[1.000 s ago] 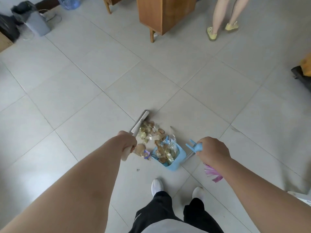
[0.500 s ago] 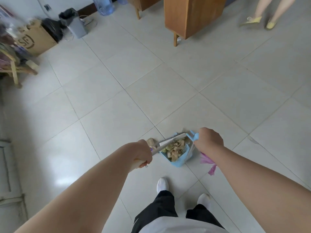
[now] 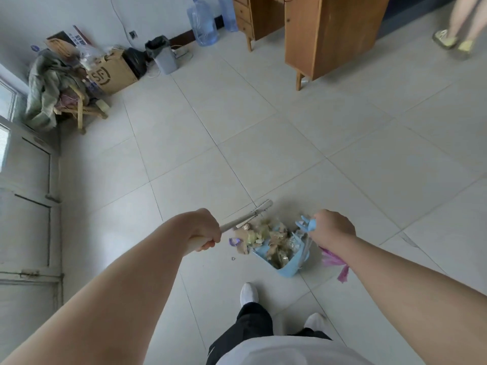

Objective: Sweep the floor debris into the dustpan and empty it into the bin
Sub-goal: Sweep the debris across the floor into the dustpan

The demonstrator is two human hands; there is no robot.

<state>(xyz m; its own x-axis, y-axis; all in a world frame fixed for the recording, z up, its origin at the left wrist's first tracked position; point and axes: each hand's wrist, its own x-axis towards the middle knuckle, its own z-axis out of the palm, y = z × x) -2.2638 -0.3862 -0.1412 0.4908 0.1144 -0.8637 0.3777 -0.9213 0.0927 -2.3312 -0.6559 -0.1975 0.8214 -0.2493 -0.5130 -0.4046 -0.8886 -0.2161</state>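
Right hand [image 3: 330,229] grips dustpan [image 3: 290,270], debris [image 3: 274,243] heaped inside; left hand [image 3: 204,230] grips broom [image 3: 247,216].

I count two hands in my view: the left hand [image 3: 205,229] and the right hand [image 3: 330,229]. There is one brush [image 3: 253,216], one blue dustpan [image 3: 287,267] and one pink bag [image 3: 333,262]. The debris [image 3: 266,238] makes one heap, its pieces too tangled for me to count, and one small scrap [image 3: 233,258] lies apart from it. Along the far wall I make out one grey bin [image 3: 163,55], one black bag [image 3: 137,61], one cardboard box [image 3: 112,72], two water bottles [image 3: 203,22], one wooden chair [image 3: 79,109] and one wooden desk [image 3: 324,35]. For shoes, I see two white shoes [image 3: 249,292] and two yellow shoes [image 3: 445,40].
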